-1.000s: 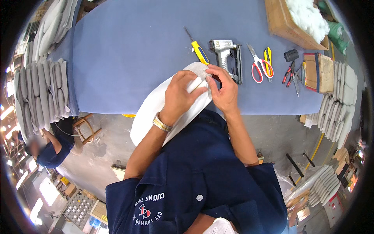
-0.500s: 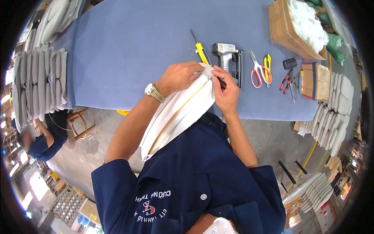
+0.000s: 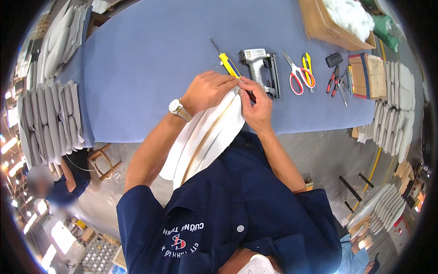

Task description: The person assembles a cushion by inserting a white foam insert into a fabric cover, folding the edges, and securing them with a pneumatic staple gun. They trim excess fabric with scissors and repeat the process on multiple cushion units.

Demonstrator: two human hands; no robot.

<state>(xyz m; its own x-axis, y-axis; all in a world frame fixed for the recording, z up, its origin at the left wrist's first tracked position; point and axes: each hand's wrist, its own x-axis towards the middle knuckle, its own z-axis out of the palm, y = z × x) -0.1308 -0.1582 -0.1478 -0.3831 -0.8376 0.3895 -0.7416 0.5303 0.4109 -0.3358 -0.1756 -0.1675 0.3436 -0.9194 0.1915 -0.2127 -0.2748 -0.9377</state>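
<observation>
A long white panel (image 3: 211, 132) with a tan strip down its length leans from the table edge toward my body. Its narrow far end is between my hands, and the fingers partly hide it. My left hand (image 3: 209, 92), with a watch on its wrist, is closed on the left side of that end. My right hand (image 3: 258, 106) pinches the end from the right, fingertips meeting the left ones. Just beyond the hands lie a yellow-handled screwdriver (image 3: 229, 65) and a silver staple gun (image 3: 256, 66).
To the right on the blue table (image 3: 146, 59) lie red-and-white scissors (image 3: 299, 77), a yellow cutter (image 3: 307, 64), red-handled pliers (image 3: 332, 84) and a box of white stuffing (image 3: 315, 23). Grey cushions (image 3: 48, 118) are stacked at left and more cushions (image 3: 394, 105) at right. A person (image 3: 68, 187) sits at lower left.
My fingertips have drawn closer together over the panel's end, covering the pale grey material seen there before. The whole view has shifted slightly, with the tools now a little further left.
</observation>
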